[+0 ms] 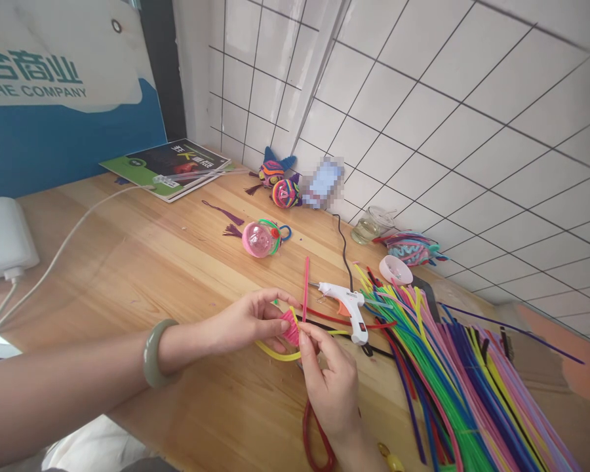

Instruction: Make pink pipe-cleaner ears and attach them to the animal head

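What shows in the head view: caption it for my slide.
Left hand and right hand hold a pink-yellow piece above a wooden table, near a white glue gun and colorful fuzzy stems.

pink piece (290, 330): partly covered | bluish object (323, 183): pixelated | white box (10, 233): cut off left

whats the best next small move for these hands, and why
Probably press the yellow strand against the pink piece: the strand runs along its edge, the left hand holds the piece, and the right hand pinches close by.
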Motion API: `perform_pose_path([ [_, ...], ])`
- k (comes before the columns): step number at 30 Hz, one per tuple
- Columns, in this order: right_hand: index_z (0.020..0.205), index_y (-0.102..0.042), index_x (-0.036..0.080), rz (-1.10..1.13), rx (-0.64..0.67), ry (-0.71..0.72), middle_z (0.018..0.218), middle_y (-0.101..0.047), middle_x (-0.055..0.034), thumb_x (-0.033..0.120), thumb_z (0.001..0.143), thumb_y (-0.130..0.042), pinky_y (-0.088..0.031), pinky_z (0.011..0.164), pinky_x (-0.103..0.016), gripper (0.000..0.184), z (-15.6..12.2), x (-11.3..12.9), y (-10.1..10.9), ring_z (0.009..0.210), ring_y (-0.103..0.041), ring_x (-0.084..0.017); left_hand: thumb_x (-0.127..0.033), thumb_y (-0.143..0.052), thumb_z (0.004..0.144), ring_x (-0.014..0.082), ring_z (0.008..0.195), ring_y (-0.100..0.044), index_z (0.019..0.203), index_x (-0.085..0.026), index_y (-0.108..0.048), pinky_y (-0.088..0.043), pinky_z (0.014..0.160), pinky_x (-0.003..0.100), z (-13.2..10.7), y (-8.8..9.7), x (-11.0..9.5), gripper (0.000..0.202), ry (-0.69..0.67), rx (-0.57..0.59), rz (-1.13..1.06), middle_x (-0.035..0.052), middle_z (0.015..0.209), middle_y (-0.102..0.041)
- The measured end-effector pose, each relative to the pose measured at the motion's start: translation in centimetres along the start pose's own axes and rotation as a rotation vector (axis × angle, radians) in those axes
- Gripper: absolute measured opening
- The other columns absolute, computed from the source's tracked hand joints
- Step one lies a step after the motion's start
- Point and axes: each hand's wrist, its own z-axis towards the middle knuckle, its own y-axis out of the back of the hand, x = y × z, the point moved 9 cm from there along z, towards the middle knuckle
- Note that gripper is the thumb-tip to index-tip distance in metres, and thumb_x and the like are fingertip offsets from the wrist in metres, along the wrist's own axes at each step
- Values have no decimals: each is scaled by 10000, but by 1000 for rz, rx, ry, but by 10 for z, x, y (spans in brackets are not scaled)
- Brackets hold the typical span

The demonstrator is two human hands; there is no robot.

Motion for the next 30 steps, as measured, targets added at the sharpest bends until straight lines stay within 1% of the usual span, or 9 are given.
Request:
perform_pose_path([
  [5,966,-582,173,4,5,4,854,-663,-62,160,815,-463,-491,689,-266,193,0,0,0,759,-619,-161,-232,-613,727,186,757,-628,973,-175,-442,-509,667,320,-1,0,-1,305,2,-13,-3,33,748,-621],
  [10,962,-583,171,0,8,0,863,-663,-67,164,815,-464,-493,693,-272,189,0,0,0,757,-618,-162,-245,-616,724,196,768,-629,947,-174,-430,-510,669,328,-1,-1,-1,299,-9,-7,2,37,748,-622],
  [19,971,-584,181,7,16,-19,870,-665,-65,169,811,-459,-502,682,-278,203,0,-1,-1,759,-622,-169,-255,-630,710,181,727,-633,912,-169,-425,-511,654,313,0,0,-2,301,-1,-26,1,39,739,-629],
  [21,974,-583,183,16,14,-22,870,-663,-68,170,812,-460,-502,681,-283,204,0,-2,-1,760,-620,-172,-256,-635,705,188,742,-633,910,-172,-428,-510,654,311,0,0,-2,303,0,-26,-6,37,736,-632],
  [27,998,-580,172,42,18,-62,779,-656,-56,201,810,-480,-503,630,-263,215,-1,-5,-1,671,-613,-153,-250,-624,717,177,722,-636,912,-177,-427,-502,659,305,1,1,-4,286,-13,-34,-6,26,747,-633],
  [30,1021,-573,168,51,15,-84,738,-647,-46,211,808,-489,-499,628,-262,234,-2,-6,0,640,-608,-145,-250,-623,718,187,719,-639,912,-175,-413,-499,663,317,1,4,-7,296,-31,-46,-5,31,748,-635],
])
